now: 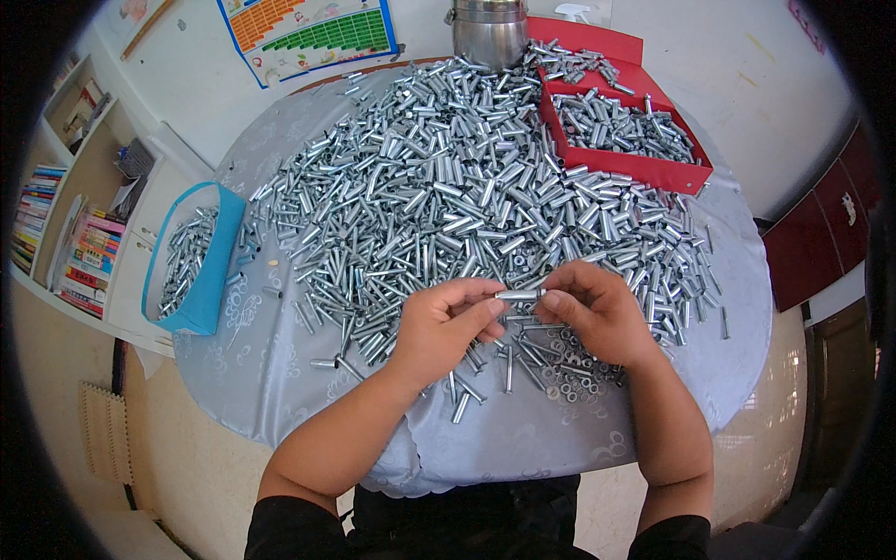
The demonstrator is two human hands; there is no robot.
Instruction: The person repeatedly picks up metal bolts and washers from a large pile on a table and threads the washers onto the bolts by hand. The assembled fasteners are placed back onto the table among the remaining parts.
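Observation:
A silver metal expansion bolt [519,295] lies level between my two hands, over the near part of the pile. My left hand [437,325] pinches its left end between thumb and fingers. At its right end, the thumb and fingers of my right hand [597,310] are closed on it; what lies under those fingertips is hidden. Around and behind both hands spreads a large heap of loose metal sleeves and bolts [439,201]. Small washers and nuts [571,375] lie in a cluster just below my right hand.
A light blue box [207,303] holding metal pieces stands at the table's left edge. At the back right sits an open red box [639,168] with more pieces, beside a steel pot [489,37]. A grey patterned tablecloth [280,373] covers the round table. Bookshelves [56,215] stand left.

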